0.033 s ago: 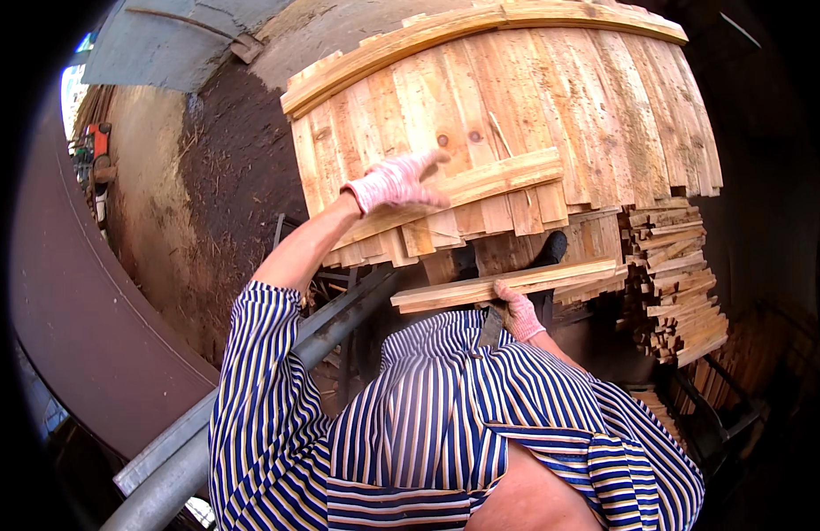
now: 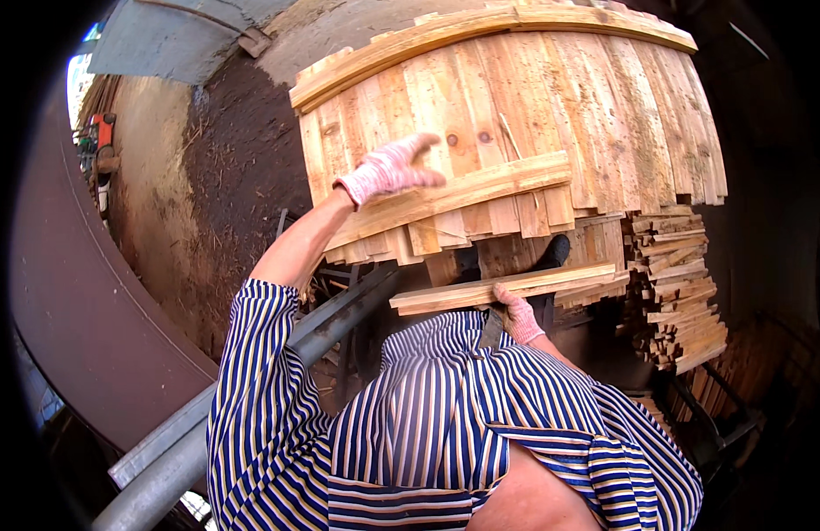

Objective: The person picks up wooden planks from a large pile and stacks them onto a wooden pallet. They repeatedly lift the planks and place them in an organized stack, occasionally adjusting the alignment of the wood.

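**Handling Timber, Viewed from Above**

From my remote station I see the right hand (image 2: 519, 317) gripping a wooden stick (image 2: 454, 296), held just off the near edge of the board stack (image 2: 534, 97), between that edge and the striped shirt (image 2: 419, 380). The left hand (image 2: 396, 168), thumb and fingers spread wide, is over the stack's near left corner; I cannot tell whether it touches. A near crosspiece (image 2: 489, 188) lies along the near edge, a far crosspiece (image 2: 410, 58) along the far edge. I judge the step in hand to be positioning the stick; the next move seems to call for a level, steady grip. I can read no brand, label or writing.
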The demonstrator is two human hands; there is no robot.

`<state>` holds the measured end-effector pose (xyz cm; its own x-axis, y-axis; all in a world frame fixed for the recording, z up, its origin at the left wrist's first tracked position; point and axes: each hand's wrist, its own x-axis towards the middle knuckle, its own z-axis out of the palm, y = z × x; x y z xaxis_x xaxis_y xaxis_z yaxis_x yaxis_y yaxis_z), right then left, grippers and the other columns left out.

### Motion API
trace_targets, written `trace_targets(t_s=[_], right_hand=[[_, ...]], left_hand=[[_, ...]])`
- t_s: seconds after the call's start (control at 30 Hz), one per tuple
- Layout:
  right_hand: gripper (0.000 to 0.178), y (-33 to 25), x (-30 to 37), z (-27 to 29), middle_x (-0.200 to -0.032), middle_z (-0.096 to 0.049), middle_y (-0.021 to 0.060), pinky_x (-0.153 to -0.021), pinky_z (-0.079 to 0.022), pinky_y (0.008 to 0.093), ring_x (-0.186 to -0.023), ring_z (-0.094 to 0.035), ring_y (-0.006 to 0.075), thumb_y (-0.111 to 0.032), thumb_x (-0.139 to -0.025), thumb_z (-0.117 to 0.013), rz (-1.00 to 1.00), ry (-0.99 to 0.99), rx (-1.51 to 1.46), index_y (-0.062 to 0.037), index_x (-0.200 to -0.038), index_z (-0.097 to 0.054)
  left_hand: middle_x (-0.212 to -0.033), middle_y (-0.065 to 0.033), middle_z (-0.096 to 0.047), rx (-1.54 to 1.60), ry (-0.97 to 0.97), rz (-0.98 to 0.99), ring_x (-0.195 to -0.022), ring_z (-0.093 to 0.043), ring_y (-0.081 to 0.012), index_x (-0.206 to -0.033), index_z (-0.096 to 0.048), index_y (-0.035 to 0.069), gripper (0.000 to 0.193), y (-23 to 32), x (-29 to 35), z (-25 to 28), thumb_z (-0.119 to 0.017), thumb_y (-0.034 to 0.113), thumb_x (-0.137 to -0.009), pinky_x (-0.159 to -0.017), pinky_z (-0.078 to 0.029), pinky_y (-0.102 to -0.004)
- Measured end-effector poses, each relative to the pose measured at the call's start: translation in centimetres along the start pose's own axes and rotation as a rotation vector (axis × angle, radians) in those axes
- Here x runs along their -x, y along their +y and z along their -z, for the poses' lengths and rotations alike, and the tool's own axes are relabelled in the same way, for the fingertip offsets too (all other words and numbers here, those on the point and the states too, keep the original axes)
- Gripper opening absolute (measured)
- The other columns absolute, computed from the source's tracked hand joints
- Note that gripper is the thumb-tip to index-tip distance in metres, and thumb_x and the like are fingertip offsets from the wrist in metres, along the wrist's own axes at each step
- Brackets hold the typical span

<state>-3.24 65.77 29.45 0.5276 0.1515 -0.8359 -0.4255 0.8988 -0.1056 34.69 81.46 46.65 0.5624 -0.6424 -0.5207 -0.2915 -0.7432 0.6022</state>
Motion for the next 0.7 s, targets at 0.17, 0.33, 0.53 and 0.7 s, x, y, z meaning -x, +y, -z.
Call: trace_targets(t_s=[0.17,0.33,0.53,0.7], right_hand=[[0.035,2.8,-0.6,-1.0,-0.119,-0.067,0.0151,-0.106,-0.052,0.0424,-0.112,-0.063,0.0262,-0.018,-0.096,-0.072,-0.179,0.022,-0.027,-0.0005,-0.124,-0.062],[0.033,4.4,1.6,-6.6,-0.116,-0.066,0.0126,-0.106,-0.052,0.043,-0.111,-0.063,0.0237,-0.018,-0.095,-0.074,-0.263,-0.001,0.051,-0.0006,-0.121,-0.063],[0.032,4.3,-2.6,-14.9,-0.121,-0.07,0.0116,-0.105,-0.047,0.0359,-0.114,-0.061,0.0222,-0.017,-0.095,-0.071,-0.109,-0.105,-0.056,-0.0003,-0.122,-0.067],[0.026,0.3,1.0,-11.3,-0.102,-0.071,0.0057,-0.072,-0.057,0.0309,-0.088,-0.068,0.0162,-0.023,-0.098,-0.069,0.251,0.128,0.478,-0.0023,-0.115,-0.067]], left_hand=[[-0.153,-0.0243,-0.045,0.084,0.673,0.658,-0.145,-0.04,-0.0341,-0.156,-0.031,0.001,0.106,-16.0,4.4,5.5,-0.076,0.062,-0.082,-0.116,-0.038,-0.0458],[-0.151,-0.0207,-0.048,0.878,0.453,0.504,-0.138,-0.049,-0.0288,-0.147,-0.048,0.001,0.077,-25.0,8.6,1.9,-0.072,0.05,-0.092,-0.113,-0.042,-0.0466],[-0.129,-0.0201,-0.065,0.9,0.512,0.515,-0.111,-0.067,-0.0295,-0.14,-0.051,-0.002,0.07,-23.6,6.8,2.0,-0.074,0.043,-0.092,-0.096,-0.057,-0.0475],[-0.125,-0.0173,-0.066,0.994,0.465,0.513,-0.106,-0.069,-0.0291,-0.139,-0.051,-0.004,0.067,-21.7,4.5,0.7,-0.075,0.039,-0.093,-0.091,-0.059,-0.0423]])
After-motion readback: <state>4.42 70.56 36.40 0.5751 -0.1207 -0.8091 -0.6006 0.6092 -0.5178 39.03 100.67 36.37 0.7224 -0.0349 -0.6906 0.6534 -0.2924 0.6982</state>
